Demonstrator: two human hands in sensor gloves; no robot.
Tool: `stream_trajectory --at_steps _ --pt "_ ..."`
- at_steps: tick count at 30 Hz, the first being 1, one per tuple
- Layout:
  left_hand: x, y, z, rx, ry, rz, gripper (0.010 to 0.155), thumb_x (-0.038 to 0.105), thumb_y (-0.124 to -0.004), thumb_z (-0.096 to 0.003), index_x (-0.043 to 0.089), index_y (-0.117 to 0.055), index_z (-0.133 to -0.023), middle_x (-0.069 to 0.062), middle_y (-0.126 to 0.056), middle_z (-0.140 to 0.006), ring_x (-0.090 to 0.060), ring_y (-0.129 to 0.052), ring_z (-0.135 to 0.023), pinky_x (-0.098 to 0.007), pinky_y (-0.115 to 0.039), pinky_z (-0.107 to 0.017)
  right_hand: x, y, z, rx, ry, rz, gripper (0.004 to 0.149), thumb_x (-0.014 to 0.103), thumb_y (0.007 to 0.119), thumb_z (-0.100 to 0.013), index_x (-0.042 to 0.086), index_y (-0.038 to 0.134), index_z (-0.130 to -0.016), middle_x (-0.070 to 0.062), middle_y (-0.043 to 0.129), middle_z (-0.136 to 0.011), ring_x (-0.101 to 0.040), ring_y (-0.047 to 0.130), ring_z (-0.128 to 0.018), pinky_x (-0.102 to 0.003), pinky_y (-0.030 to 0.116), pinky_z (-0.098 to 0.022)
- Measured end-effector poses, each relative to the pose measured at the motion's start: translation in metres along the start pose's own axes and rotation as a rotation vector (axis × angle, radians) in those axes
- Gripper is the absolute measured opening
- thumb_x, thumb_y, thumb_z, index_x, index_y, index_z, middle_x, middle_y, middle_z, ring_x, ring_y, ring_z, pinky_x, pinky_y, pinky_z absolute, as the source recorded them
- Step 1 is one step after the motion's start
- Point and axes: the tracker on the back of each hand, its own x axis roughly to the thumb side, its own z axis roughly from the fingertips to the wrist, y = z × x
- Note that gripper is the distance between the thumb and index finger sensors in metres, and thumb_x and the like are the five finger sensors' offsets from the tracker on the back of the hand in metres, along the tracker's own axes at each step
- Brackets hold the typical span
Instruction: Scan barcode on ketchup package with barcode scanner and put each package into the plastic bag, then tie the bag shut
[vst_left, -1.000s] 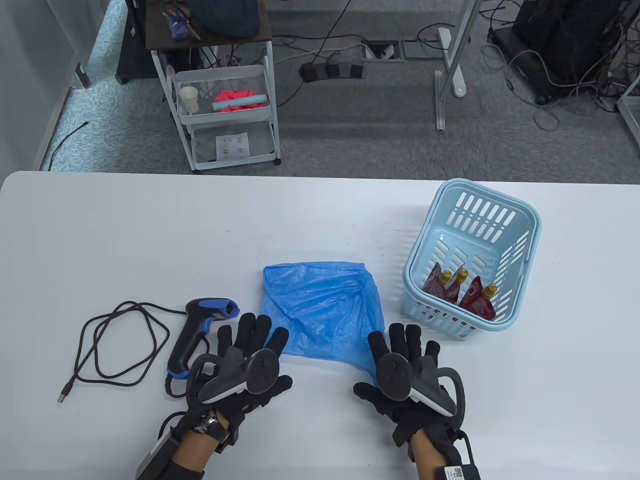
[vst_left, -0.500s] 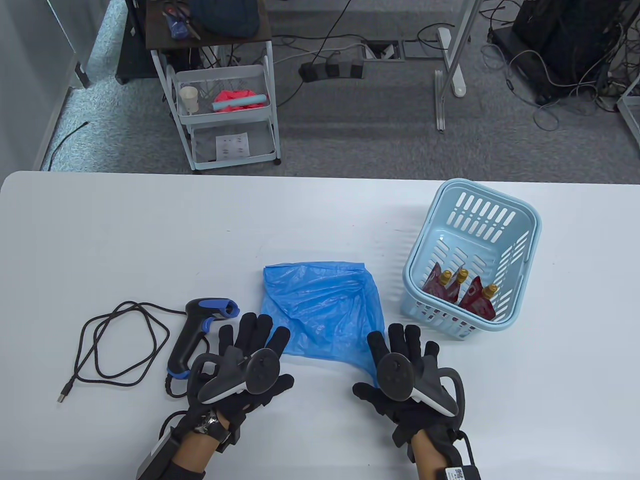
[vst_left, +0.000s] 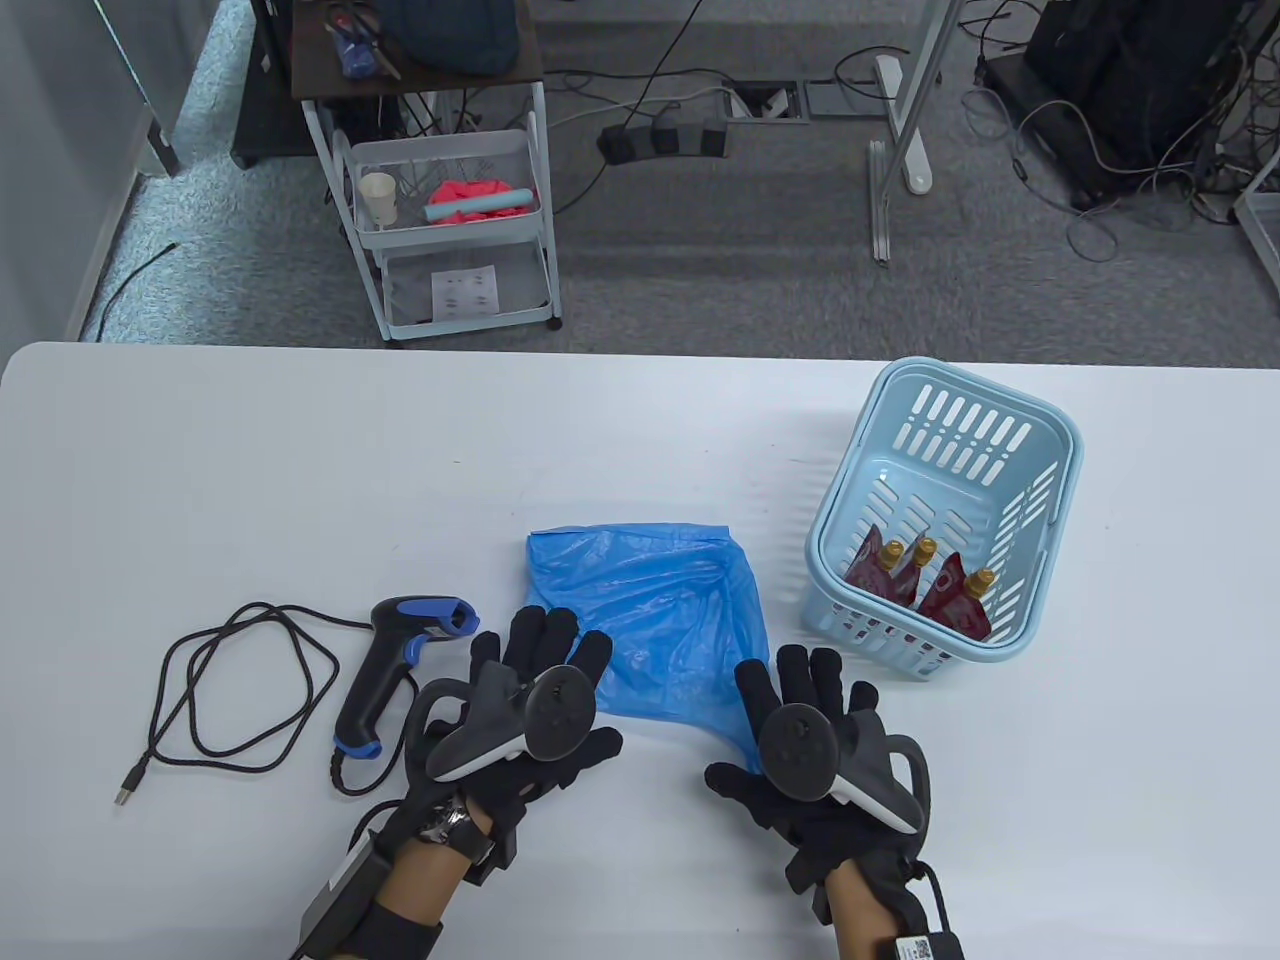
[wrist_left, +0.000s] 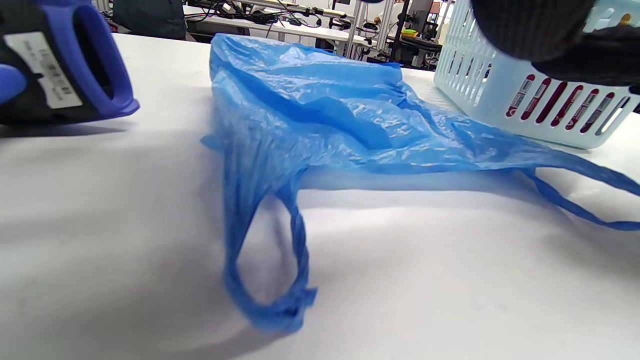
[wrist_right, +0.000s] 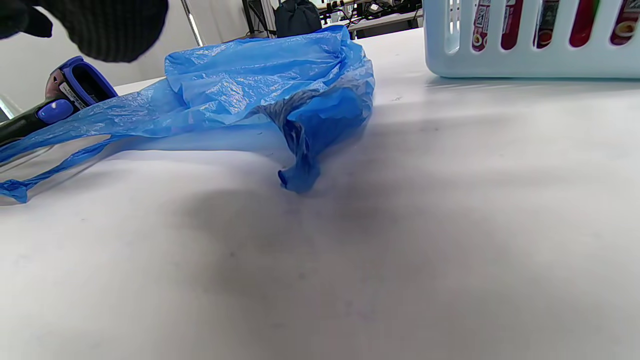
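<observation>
Overhead and wrist views of a white bench (vst_left: 300, 480) with both hands at its near edge. The left hand (vst_left: 530, 715) lies with fingers straight and spread, holding nothing, its fingertips (vst_left: 545, 625) over the near left corner of the blue plastic bag (vst_left: 650, 620); whether they touch the film cannot be told. The right hand (vst_left: 810, 745) is likewise flat with fingers extended and empty, just beside the bag's near right corner. The bag lies crumpled and flat at the middle of the bench, its two handle loops (wrist_left: 280, 280) trailing toward the hands. The barcode scanner (vst_left: 395, 670) lies on its side just left of the left hand, its black cable (vst_left: 230, 690) looped farther left. Three red ketchup packages (vst_left: 920, 590) with gold caps stand inside the light-blue basket (vst_left: 1050, 440) to the right of the bag, apart from both hands.
</observation>
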Motion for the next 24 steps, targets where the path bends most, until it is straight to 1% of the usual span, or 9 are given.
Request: stream_trajectory --at_steps 6,9,10,14,19,20,21,24 --pt "0.016 0.007 -0.018 -0.026 -0.009 -0.021 0.091 0.070 -0.070 -0.0425 0.031 -0.034 -0.116 -0.009 -0.024 -0.122 -0.042 -0.028 -0.117 -0.066 -0.040 -0.080 0.001 0.000 0.000 0.004 -0.005 -0.006 0.094 0.064 0.068 -0.050 0.019 0.017 -0.115 -0.023 0.007 -0.117 -0.049 0.001 -0.105 -0.073 0.008 -0.071" --pt "0.023 0.008 -0.027 -0.039 -0.009 -0.060 0.091 0.070 -0.071 -0.0418 0.032 -0.036 -0.116 -0.009 -0.026 -0.122 -0.042 -0.032 -0.117 -0.067 -0.050 -0.078 0.001 0.000 0.000 0.004 -0.005 -0.007 0.094 0.064 0.068 -0.050 0.019 0.017 -0.115 -0.022 0.007 -0.117 -0.049 0.001 -0.105 -0.073 0.008 -0.071" --pt "0.026 0.008 -0.030 -0.044 -0.009 -0.068 0.091 0.070 -0.072 -0.0416 0.031 -0.036 -0.116 -0.009 -0.026 -0.122 -0.042 -0.032 -0.117 -0.067 -0.051 -0.078 0.000 0.000 0.000 0.003 -0.004 -0.009 0.094 0.064 0.068 -0.050 0.019 0.017 -0.115 -0.023 0.007 -0.117 -0.049 0.001 -0.105 -0.073 0.008 -0.071" --pt "0.032 0.007 -0.040 -0.064 -0.012 -0.096 0.092 0.070 -0.073 -0.0407 0.031 -0.037 -0.116 -0.009 -0.026 -0.122 -0.042 -0.032 -0.117 -0.065 -0.050 -0.079 0.000 0.000 0.000 0.001 -0.006 -0.014 0.094 0.063 0.068 -0.050 0.019 0.017 -0.115 -0.023 0.007 -0.117 -0.049 0.001 -0.105 -0.073 0.008 -0.071" --pt "0.039 0.000 -0.052 -0.122 -0.004 -0.115 0.094 0.070 -0.073 -0.0400 0.032 -0.035 -0.116 -0.009 -0.024 -0.122 -0.042 -0.029 -0.117 -0.066 -0.048 -0.079 0.000 0.000 0.000 -0.004 -0.007 -0.020 0.094 0.063 0.068 -0.050 0.019 0.017 -0.115 -0.023 0.007 -0.117 -0.049 0.001 -0.105 -0.073 0.008 -0.071" --pt "0.039 -0.001 -0.053 -0.130 -0.003 -0.117 0.094 0.070 -0.073 -0.0400 0.032 -0.034 -0.116 -0.005 -0.023 -0.122 -0.041 -0.029 -0.117 -0.067 -0.047 -0.079 0.000 0.000 0.000 -0.005 -0.006 -0.019 0.094 0.063 0.068 -0.050 0.019 0.017 -0.115 -0.023 0.007 -0.117 -0.049 0.001 -0.105 -0.073 0.008 -0.071" --pt "0.041 -0.003 -0.056 -0.143 -0.004 -0.118 0.094 0.070 -0.073 -0.0398 0.032 -0.033 -0.116 -0.008 -0.023 -0.122 -0.041 -0.028 -0.118 -0.067 -0.047 -0.079 0.000 -0.001 0.000 -0.006 -0.006 -0.019 0.094 0.063 0.068 -0.050 0.019 0.017 -0.115 -0.023 0.007 -0.117 -0.049 0.001 -0.105 -0.073 0.009 -0.071" --pt "0.043 -0.007 -0.062 -0.177 0.002 -0.123 0.096 0.070 -0.074 -0.0391 0.033 -0.032 -0.116 -0.008 -0.022 -0.122 -0.042 -0.027 -0.117 -0.067 -0.046 -0.080 -0.001 -0.001 0.000 -0.008 -0.006 -0.018 0.094 0.063 0.068 -0.050 0.019 0.017 -0.115 -0.023 0.007 -0.117 -0.049 0.001 -0.105 -0.073 0.009 -0.071"
